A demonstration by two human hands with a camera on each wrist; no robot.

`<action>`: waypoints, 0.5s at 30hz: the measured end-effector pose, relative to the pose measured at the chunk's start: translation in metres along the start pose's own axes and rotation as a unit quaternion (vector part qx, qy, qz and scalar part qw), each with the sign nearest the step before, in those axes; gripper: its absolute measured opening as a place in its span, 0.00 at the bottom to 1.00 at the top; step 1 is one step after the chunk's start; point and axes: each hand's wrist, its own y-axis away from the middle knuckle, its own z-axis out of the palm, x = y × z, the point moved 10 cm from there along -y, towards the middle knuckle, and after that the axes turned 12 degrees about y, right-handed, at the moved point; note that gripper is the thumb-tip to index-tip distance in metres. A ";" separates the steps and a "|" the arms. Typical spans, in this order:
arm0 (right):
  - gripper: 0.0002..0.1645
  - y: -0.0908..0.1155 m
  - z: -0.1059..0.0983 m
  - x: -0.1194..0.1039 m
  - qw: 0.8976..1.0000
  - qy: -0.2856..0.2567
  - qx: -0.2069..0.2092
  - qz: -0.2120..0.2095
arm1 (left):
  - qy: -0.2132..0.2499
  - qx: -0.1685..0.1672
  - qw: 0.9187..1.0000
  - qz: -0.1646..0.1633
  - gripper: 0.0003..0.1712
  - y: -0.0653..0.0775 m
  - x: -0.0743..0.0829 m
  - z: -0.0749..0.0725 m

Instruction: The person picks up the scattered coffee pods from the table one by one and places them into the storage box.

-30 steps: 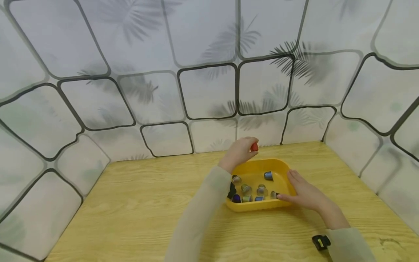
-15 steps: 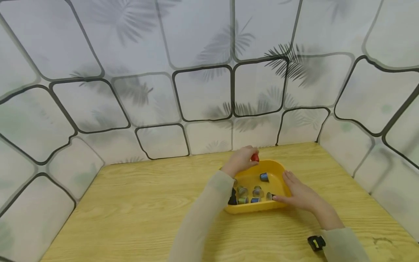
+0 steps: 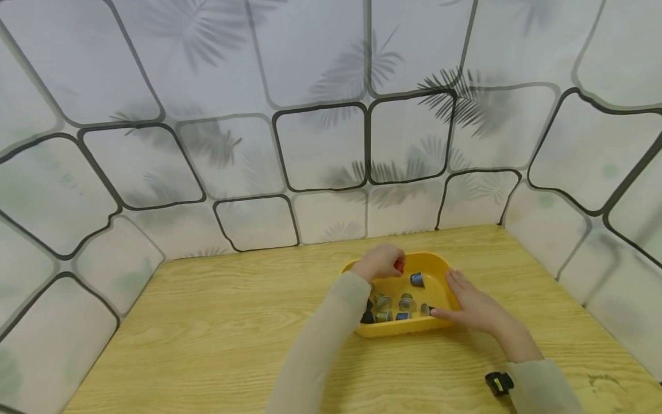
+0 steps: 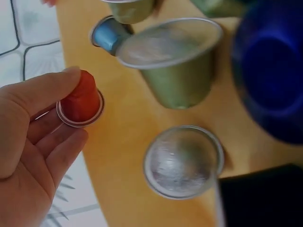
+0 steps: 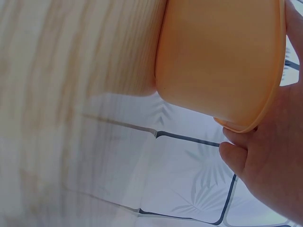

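Note:
My left hand (image 3: 380,262) pinches a red coffee capsule (image 4: 81,100) between thumb and fingers, over the far-left part of a yellow tray (image 3: 405,328). The capsule's silver rim faces down toward the lower fingers in the left wrist view. Inside the tray lie several loose coffee capsules, among them a blue one (image 3: 416,280), a pale green one (image 4: 180,78) and a dark blue one (image 4: 272,71). My right hand (image 3: 478,302) rests on the tray's right rim with outstretched fingers, its thumb reaching over the near right corner by a capsule (image 3: 426,310).
The tray stands on a wood-grain table (image 3: 222,333). A patterned wall covering (image 3: 320,144) encloses the back and both sides. A small black strap device (image 3: 499,383) sits at the right sleeve. Something black (image 4: 265,198) fills the lower right of the left wrist view.
My left hand has come down with the red capsule, from above the tray's far edge to inside its rim. The right hand keeps its place on the tray; the head view has shifted slightly.

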 end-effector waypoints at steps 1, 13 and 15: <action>0.60 0.000 0.000 0.000 1.000 -0.001 0.000 0.000 | -0.003 -0.004 1.000 -0.003 0.06 0.000 -0.002 0.002; 0.60 0.000 0.002 0.003 1.000 0.001 0.002 0.003 | -0.014 -0.044 0.998 -0.043 0.05 0.005 -0.008 0.017; 0.61 0.001 0.001 0.003 1.000 0.004 0.005 0.002 | -0.016 -0.044 0.998 -0.048 0.06 0.006 -0.010 0.020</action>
